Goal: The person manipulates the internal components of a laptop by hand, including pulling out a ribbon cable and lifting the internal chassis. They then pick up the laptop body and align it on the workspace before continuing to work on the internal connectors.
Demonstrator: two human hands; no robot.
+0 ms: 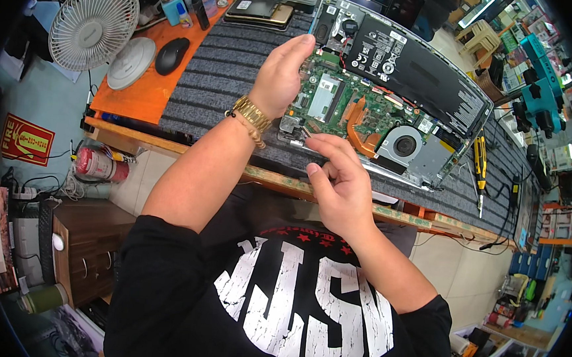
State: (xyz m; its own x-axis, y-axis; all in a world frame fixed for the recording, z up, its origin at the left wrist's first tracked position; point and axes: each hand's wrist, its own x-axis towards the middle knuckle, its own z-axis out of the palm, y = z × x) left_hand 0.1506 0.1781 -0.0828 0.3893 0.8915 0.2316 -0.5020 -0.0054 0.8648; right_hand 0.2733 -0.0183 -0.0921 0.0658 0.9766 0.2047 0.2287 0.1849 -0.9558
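Observation:
An opened laptop base [425, 183] lies at a slant on the grey ribbed mat, its insides bare. It shows a black battery [410, 64], a green circuit board [355, 94], a copper heat pipe [354, 127] and a round cooling fan [404, 145]. My left hand [282, 75] grips the laptop's left edge with fingers nearly straight; the thumb is hidden. Over the near left corner, my right hand [342, 179] has its index fingertip beside a small metal part [307, 132]. Its thumb stands apart from that finger, and the other fingers are curled.
A yellow-and-black utility knife [480, 159] lies right of the laptop. Left on the bench stand a white fan [94, 24] and a black mouse [172, 56]. Stacked devices [258, 12] sit behind. The bench's wooden edge [273, 177] runs close before me; a teal tool [541, 90] stands far right.

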